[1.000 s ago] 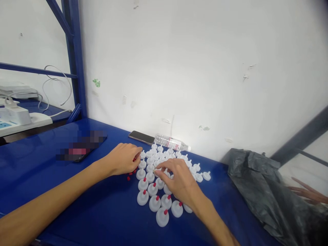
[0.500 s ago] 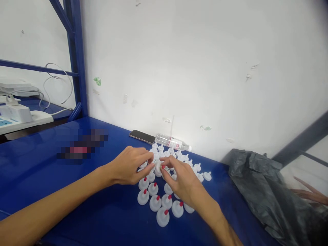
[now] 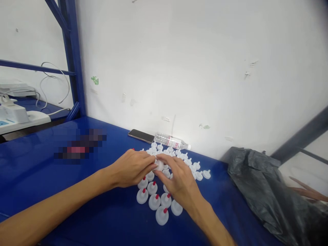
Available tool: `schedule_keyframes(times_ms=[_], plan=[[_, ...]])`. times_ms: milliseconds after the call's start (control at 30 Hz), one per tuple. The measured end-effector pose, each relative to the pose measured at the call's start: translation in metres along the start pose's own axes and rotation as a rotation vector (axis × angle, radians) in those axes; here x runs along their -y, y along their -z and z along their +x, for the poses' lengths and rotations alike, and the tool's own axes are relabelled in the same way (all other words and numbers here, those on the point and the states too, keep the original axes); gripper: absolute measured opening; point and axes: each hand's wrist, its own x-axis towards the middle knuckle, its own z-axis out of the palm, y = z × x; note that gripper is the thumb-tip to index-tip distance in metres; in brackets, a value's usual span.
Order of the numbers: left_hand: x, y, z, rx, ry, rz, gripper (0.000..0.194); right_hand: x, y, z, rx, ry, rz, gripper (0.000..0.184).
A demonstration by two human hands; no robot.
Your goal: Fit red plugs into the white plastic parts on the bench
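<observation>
White cap [image 3: 159, 165], round and cloudy, sits mid-frame, pinched by the left hand [image 3: 133, 168] and right hand [image 3: 179, 176].

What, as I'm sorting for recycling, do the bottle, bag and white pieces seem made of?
Bottle: likely thin plastic, clear and glossy; light glints on it.
Bag: probably plastic film, dull sheen; it falls in creases.
White pieces: perhaps moulded plastic, smooth and milky; their matching shapes suggest it.

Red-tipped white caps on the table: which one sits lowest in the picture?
The red-tipped white cap at the bottom point of the cluster; every other one sits higher up.
</observation>
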Motion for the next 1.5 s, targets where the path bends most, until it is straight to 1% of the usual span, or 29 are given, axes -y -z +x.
schedule_keyframes(times_ms=[67,133,200,233,267,300,367,433,467,567,667,800,900,967,1100,1167,1233,1400,1500], plan=[[-0.002,0.001,0.003,-0.006,0.021,-0.107,0.041,-0.006,0.001,0.000,-0.015,0.056,-0.103,0.033],[0.000,0.004,0.005,-0.040,0.107,-0.241,0.049,-0.016,0.006,0.000,-0.055,0.076,-0.199,0.026],[0.007,0.009,0.006,-0.123,0.235,-0.322,0.054,-0.028,0.015,-0.001,-0.111,0.013,-0.248,0.028],[0.012,0.012,0.005,-0.189,0.298,-0.317,0.054,-0.034,0.020,-0.002,-0.136,-0.046,-0.243,0.028],[0.018,0.014,0.004,-0.233,0.346,-0.271,0.054,-0.039,0.026,-0.002,-0.149,-0.116,-0.212,0.023],[0.024,0.016,0.003,-0.233,0.375,-0.193,0.053,-0.042,0.031,-0.002,-0.141,-0.184,-0.156,0.017],[0.033,0.018,0.003,-0.142,0.414,-0.026,0.048,-0.042,0.039,-0.001,-0.062,-0.263,0.002,0.008],[0.036,0.019,0.004,-0.023,0.433,0.093,0.039,-0.036,0.043,0.001,0.066,-0.248,0.145,0.001],[0.036,0.019,0.005,0.026,0.439,0.128,0.034,-0.031,0.043,0.002,0.122,-0.221,0.182,0.006],[0.030,0.023,0.008,0.133,0.431,0.163,0.022,-0.021,0.038,0.002,0.210,-0.150,0.157,0.013],[0.026,0.027,0.010,0.199,0.417,0.175,0.020,-0.019,0.031,0.001,0.261,-0.109,0.096,0.016],[0.024,0.029,0.011,0.248,0.412,0.202,0.020,-0.020,0.021,-0.002,0.298,-0.111,0.085,0.016],[0.022,0.029,0.012,0.280,0.406,0.227,0.021,-0.021,0.018,-0.002,0.332,-0.129,0.074,0.017],[0.022,0.029,0.012,0.292,0.403,0.242,0.022,-0.022,0.022,-0.001,0.341,-0.139,0.057,0.017],[0.022,0.029,0.011,0.317,0.400,0.264,0.023,-0.024,0.037,0.003,0.319,-0.157,0.047,0.008],[0.022,0.029,0.010,0.328,0.398,0.264,0.022,-0.023,0.041,0.004,0.334,-0.169,0.050,0.011],[0.022,0.028,0.011,0.337,0.398,0.265,0.022,-0.020,0.040,0.005,0.373,-0.187,0.053,0.015],[0.021,0.028,0.011,0.357,0.399,0.276,0.023,-0.012,0.030,0.010,0.451,-0.263,0.060,0.011],[0.022,0.028,0.010,0.363,0.394,0.278,0.022,-0.011,0.033,0.013,0.483,-0.319,0.066,0.008]])
